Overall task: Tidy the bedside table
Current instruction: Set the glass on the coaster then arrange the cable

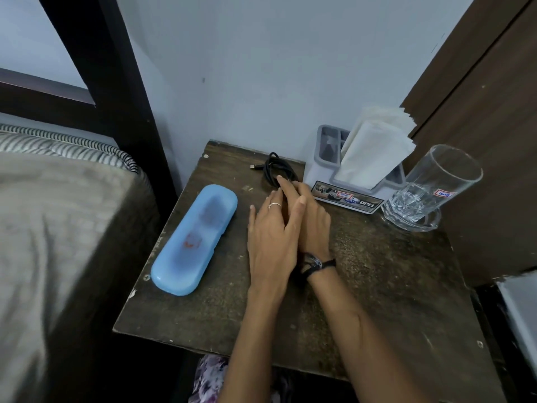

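Both hands are stacked mid-bench, reaching toward 12 o'clock. The left hand (pixel 271 239), with a silver ring, lies over the right hand (pixel 312 228), which wears a black cord bracelet at the wrist. Fingers (pixel 286 186) are extended and loose, nothing clenched or held. The foremost tip touches, or nearly touches, the near edge of the coiled black USB cable (pixel 276 168); which hand that tip belongs to I cannot tell, since the hands overlap.

Key relation: the cable sits directly ahead of the fingertips at 12 o'clock, at the back of the dark scuffed wooden bench (pixel 377 286), close to the wall. The coil's long axis runs roughly 11 to 5, and the plug end sticks out toward 9 o'clock. Both hands are about equally near it.

The long translucent blue plastic case (pixel 194 239) lies at 9 o'clock of the hands, a little apart from them, with its long axis running 1 to 7 and its near end by the bench's left edge. The grey plastic organiser holding white paper napkins (pixel 328 170) is just beside the cable at 3 o'clock, with a sticker on its front. The clear faceted drinking glass (pixel 430 187) stands at 2 o'clock of the hands, near the right edge, tilted in view by the lens.

Judgement: the cable is likely the next pick, a short forward reach. The risk is nudging the organiser.
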Demonstrator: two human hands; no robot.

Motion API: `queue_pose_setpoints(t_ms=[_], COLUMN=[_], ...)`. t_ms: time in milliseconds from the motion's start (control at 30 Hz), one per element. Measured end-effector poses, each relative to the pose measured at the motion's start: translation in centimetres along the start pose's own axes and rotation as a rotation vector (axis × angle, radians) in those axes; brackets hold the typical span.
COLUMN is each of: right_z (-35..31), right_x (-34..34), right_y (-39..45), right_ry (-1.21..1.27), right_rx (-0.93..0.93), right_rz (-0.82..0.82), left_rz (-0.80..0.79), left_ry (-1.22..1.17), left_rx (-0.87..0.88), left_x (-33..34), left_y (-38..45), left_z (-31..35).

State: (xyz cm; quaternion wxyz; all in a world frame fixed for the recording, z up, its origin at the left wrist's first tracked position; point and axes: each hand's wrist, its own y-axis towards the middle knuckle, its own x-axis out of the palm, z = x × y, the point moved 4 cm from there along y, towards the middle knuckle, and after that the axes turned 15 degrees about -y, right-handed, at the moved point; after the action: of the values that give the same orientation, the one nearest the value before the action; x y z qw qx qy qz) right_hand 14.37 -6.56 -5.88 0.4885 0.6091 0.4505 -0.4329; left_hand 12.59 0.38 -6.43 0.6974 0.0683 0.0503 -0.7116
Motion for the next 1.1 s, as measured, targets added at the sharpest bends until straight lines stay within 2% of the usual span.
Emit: queue_pose_setpoints(t_ms=[67,200,300,400,467,533,600,667,833,933,1100], right_z=[-0.4,-1.5,-3.0,-5.3,-6.8,-8.0,-9.0,-9.3,-8.0,-7.3,-6.3], right_x=[-0.4,-1.2,-1.1,-1.1,-1.1,-1.1,-0.7,-0.1,0.5,0.9,1.0], right_y=[-1.3,-4.6,-6.4,-8.0,-8.8,-9.3,-9.4,-9.2,-7.0,-5.1,-2.1], right_ry=[0.079,0.245,0.497,0.608,0.523,0.346,0.166,0.090,0.056,0.035,0.149], right_rx=[0.005,-0.047,-0.024,-0.053,-0.085,-0.168,-0.267,-0.281,-0.259,-0.290,-0.274], right_rz=[0.004,0.102,0.052,-0.042,-0.102,-0.093,-0.073,-0.080,-0.045,-0.094,-0.159], left_rz=[0.010,0.090,0.152,0.321,0.461,0.563,0.626,0.657,0.651,0.605,0.531], left_ry=[-0.091,0.055,0.026,-0.033,0.013,0.048,-0.002,-0.036,-0.048,-0.033,-0.086], left_rx=[-0.026,0.072,0.131,0.156,0.170,0.147,0.050,-0.005,0.041,0.022,-0.024], left_x=[-1.0,-3.7,-6.1,-8.5,-9.8,-10.7,-11.2,-11.1,-10.1,-8.9,-7.7], left_y=[-0.7,-2.4,-3.8,-6.1,-7.5,-8.2,-8.4,-8.3,-7.2,-6.1,-4.0], left_z=[0.6,2.4,3.3,3.5,3.0,2.2,1.6,1.3,0.6,0.1,-0.5])
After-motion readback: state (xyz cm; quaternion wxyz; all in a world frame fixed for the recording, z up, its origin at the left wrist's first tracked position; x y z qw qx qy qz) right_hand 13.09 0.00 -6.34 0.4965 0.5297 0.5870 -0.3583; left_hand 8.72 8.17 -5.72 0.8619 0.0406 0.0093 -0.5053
